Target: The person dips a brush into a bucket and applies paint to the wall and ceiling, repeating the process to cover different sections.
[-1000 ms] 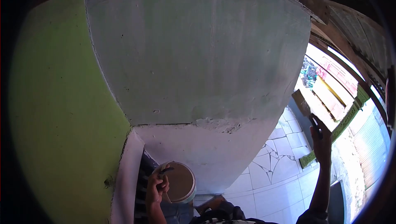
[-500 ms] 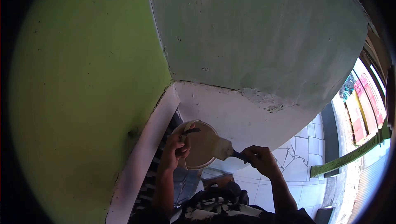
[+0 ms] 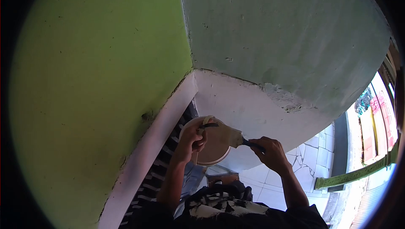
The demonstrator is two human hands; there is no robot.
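A round, pale bucket (image 3: 213, 149) with light brown material inside hangs below the wall corner. My left hand (image 3: 196, 139) is closed at its left side, around the pale strap or handle; a small dark-handled tool (image 3: 211, 125) also sticks out from these fingers. On the right, my right hand (image 3: 268, 152) grips the dark blue handle of a wide scraper (image 3: 234, 137). The pale blade lies over the bucket's right rim, its left end over the opening.
A green wall (image 3: 105, 60) stands left, and a grey-green wall (image 3: 274, 26) with a white lower band (image 3: 228, 102) and rough patch is ahead. Below right are floor tiles (image 3: 310, 155) and a green curved rail (image 3: 354, 179).
The view has shifted, so the wall corner sits further right. The scraper blade has moved slightly further over the bucket, and its handle is tilted more. Both hands keep their holds.
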